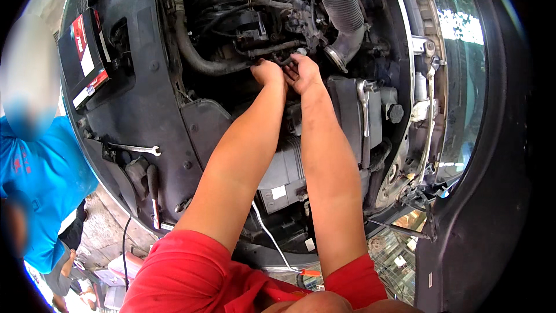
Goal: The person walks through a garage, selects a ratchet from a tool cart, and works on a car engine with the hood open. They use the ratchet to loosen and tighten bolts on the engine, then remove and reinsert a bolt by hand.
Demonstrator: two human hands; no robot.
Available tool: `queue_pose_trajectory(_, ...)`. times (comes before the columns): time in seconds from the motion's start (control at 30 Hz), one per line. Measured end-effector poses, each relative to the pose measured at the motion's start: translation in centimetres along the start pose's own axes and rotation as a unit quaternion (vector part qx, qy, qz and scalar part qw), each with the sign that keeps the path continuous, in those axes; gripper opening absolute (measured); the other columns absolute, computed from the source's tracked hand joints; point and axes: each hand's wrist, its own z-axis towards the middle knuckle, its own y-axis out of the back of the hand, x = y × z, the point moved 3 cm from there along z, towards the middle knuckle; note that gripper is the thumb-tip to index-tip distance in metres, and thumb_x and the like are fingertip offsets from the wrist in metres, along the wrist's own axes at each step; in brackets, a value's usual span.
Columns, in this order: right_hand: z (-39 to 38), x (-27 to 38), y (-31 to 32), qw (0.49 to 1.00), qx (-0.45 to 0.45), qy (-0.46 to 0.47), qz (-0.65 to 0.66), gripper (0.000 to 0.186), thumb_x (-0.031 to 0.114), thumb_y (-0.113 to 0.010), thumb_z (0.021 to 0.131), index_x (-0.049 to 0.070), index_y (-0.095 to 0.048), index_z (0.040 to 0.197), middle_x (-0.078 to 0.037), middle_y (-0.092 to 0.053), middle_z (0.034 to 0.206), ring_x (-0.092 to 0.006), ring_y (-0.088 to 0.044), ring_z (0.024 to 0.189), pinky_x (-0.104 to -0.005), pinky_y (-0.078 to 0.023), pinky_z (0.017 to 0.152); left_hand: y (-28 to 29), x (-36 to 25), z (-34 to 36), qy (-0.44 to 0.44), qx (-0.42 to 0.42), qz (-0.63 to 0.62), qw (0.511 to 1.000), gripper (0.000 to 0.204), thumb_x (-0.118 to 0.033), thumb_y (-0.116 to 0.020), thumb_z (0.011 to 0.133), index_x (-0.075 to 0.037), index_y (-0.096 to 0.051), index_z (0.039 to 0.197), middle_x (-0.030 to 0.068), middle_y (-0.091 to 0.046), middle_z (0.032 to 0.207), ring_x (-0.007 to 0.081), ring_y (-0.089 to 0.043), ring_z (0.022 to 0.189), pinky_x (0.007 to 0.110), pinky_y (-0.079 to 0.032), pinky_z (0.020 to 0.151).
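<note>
Both my arms reach into a car's engine bay. My left hand [268, 72] is closed beside the end of a thick black hose [202, 66]; its fingertips are hidden in the gap. Right beside it, my right hand [303, 74] has its fingers curled, with the thumb side by a thin dark pipe [288, 60] and a small pale round part [301, 51]. What either hand grips is hidden. A ribbed intake duct [344, 8] with a metal clamp on its end lies just right of my right hand.
On the left panel are a black, red and white box [75, 75], a wrench [136, 149] and a screwdriver [153, 191]. Another wrench [364, 107] rests near a reservoir cap [395, 113]. An orange-handled rod [267, 232] lies below my arms. Someone in a blue shirt [43, 162] stands left.
</note>
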Motion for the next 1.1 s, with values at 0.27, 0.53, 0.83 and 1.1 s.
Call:
queue_pose_trajectory(0.27, -0.7, 0.7, -1.5, 0.998, 0.057, 0.021, -0.018, 0.011, 0.021, -0.070, 0.089, 0.013, -0.066, 0.095, -0.004, -0.065, 0.090, -0.0181, -0.058, 0.073, -0.0376, -0.046, 0.069, 0.0, -1.0, -2.3, 0.037, 0.038, -0.059, 0.997, 0.030, -0.018, -0.044, 0.102, 0.003, -0.053, 0.121, 0.0177, -0.066, 0.102, 0.0314, -0.067, 0.080, 0.039, -0.055, 0.055)
queue_pose_trajectory(0.53, -0.8, 0.6, -1.5, 0.996, 0.040, 0.075, -0.018, 0.015, 0.014, -0.067, 0.091, 0.010, -0.062, 0.104, -0.007, -0.066, 0.098, -0.0238, -0.061, 0.087, -0.0423, -0.047, 0.091, 0.9, -1.9, -1.3, -0.072, 0.010, 0.135, 0.988, 0.032, -0.020, -0.059, 0.098, -0.002, -0.061, 0.125, 0.0114, -0.068, 0.115, 0.0269, -0.066, 0.092, 0.042, -0.053, 0.077)
queue_pose_trajectory(0.83, -1.6, 1.2, -1.6, 0.994, 0.033, 0.091, 0.052, 0.010, 0.013, -0.070, 0.086, 0.009, -0.065, 0.095, -0.002, -0.058, 0.087, -0.0155, -0.052, 0.076, -0.0329, -0.047, 0.072, 1.1, -2.1, -1.0, -0.005, 0.135, 0.012, 0.991, 0.028, -0.010, -0.060, 0.094, -0.003, -0.062, 0.121, 0.0086, -0.068, 0.107, 0.0217, -0.064, 0.089, 0.035, -0.054, 0.070)
queue_pose_trajectory(1.1, -1.7, 1.6, -0.5, 0.980, 0.121, 0.090, 0.134, 0.020, 0.026, -0.064, 0.090, 0.008, -0.060, 0.098, -0.007, -0.062, 0.095, -0.0196, -0.052, 0.084, -0.0313, -0.044, 0.072, -0.7, -1.0, 0.1, 0.090, 0.191, -0.076, 0.974, 0.027, -0.009, -0.047, 0.099, -0.009, -0.057, 0.124, 0.0080, -0.064, 0.111, 0.0241, -0.066, 0.092, 0.034, -0.058, 0.067)
